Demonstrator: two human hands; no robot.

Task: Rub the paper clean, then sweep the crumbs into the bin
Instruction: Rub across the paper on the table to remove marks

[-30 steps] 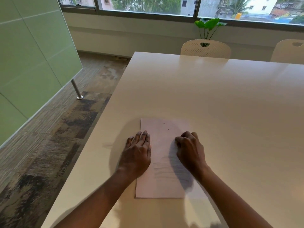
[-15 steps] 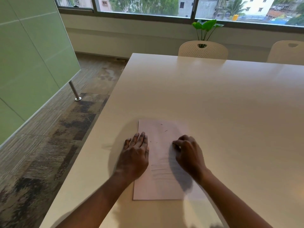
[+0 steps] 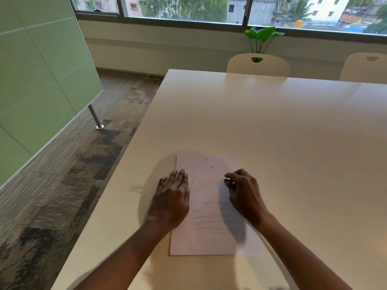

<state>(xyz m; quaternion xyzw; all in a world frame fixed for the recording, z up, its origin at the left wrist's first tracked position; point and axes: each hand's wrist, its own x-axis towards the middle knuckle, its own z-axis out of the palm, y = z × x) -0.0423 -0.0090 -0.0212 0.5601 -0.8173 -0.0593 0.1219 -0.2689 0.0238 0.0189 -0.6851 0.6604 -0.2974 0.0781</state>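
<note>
Glass panels (image 3: 31, 80) in pale green fill the left side, with a slanted metal post (image 3: 95, 117) footed on the patterned carpet (image 3: 62, 185) below them. Right of the carpet begins the pale bench (image 3: 282, 132). The paper (image 3: 209, 233) lies flat on it, close to the person and near the bench's left edge, with its long sides running away from the person.

The left hand (image 3: 171, 201) lies palm down over the sheet's left edge, fingers straight and close together, partly on the paper and partly on the bench. Between the two hands, faint grey lines cross the middle of the sheet. A few dark crumbs (image 3: 211, 167) are scattered on its far half.

The right hand (image 3: 245, 195) is over the right part of the sheet, fingers curled in, thumb and forefinger tips drawn close. Whether they pinch anything cannot be told. Its dark shadow falls on the paper.

At the bench's far edge stand two white chairs (image 3: 257, 64), with a leafy plant (image 3: 261, 36) behind the nearer one, under the window (image 3: 180, 9).
</note>
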